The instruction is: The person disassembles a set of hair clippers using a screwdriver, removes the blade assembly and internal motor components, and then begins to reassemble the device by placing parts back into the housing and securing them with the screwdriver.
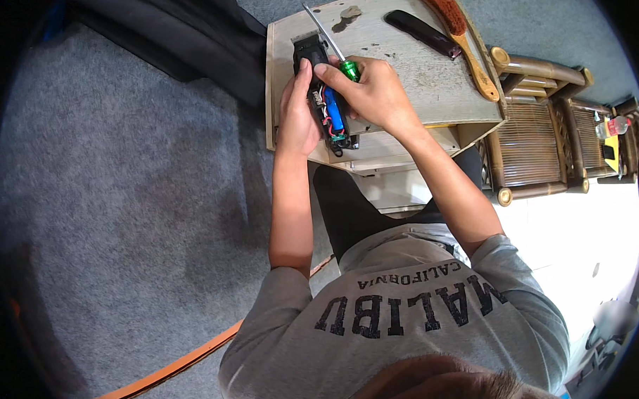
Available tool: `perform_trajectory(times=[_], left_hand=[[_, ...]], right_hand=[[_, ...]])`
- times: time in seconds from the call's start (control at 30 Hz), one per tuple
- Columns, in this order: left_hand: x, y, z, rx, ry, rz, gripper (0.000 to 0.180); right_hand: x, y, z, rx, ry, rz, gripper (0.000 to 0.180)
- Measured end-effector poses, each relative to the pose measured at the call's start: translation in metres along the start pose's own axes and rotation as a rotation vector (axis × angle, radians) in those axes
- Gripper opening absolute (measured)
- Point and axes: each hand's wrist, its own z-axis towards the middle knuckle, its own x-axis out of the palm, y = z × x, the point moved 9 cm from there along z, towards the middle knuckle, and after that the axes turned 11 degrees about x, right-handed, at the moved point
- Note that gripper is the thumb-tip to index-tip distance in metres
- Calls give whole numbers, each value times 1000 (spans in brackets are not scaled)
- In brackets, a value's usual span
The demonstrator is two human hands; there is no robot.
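My left hand (299, 119) is wrapped round the left side of a black hair clipper (310, 48), its thumb lying along the body. The clipper's blade end points away from me. Its lower part is uncovered, showing a blue battery (333, 111), thin wires and a small green circuit board (340, 137). My right hand (380, 92) presses its thumb on the clipper's upper body. Tucked in that same hand is a screwdriver (349, 71) with a green handle, its metal shaft slanting up and left past the blade end.
Below the clipper is a worn wooden cabinet top (414, 91). On it lie a dark, elongated casing piece (423, 33) and a brush with reddish bristles (443, 9) at the far right. Bamboo furniture (532, 139) stands right, black cloth (180, 35) far left, over grey carpet (143, 177).
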Motion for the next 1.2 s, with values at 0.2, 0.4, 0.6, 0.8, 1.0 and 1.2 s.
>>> perform_trajectory(times=[0.2, 0.4, 0.6, 0.8, 1.0, 1.2], left_hand=[[-4, 7, 5, -91, 3, -212, 53], [-9, -1, 9, 51, -75, -257, 56], [-22, 5, 10, 3, -62, -58, 57], [-18, 8, 9, -62, 11, -116, 58], [-17, 10, 9, -88, 23, -159, 57], [-15, 11, 9, -72, 35, -200, 58]], right_hand=[[-3, 2, -1, -28, -64, 102, 48], [-84, 11, -26, -129, -328, 373, 40], [-123, 18, -15, -230, -411, -378, 34], [-98, 14, -2, -251, -313, -724, 32], [-92, 8, 11, -120, -273, -767, 27], [-89, 8, 15, -109, -302, -830, 26]])
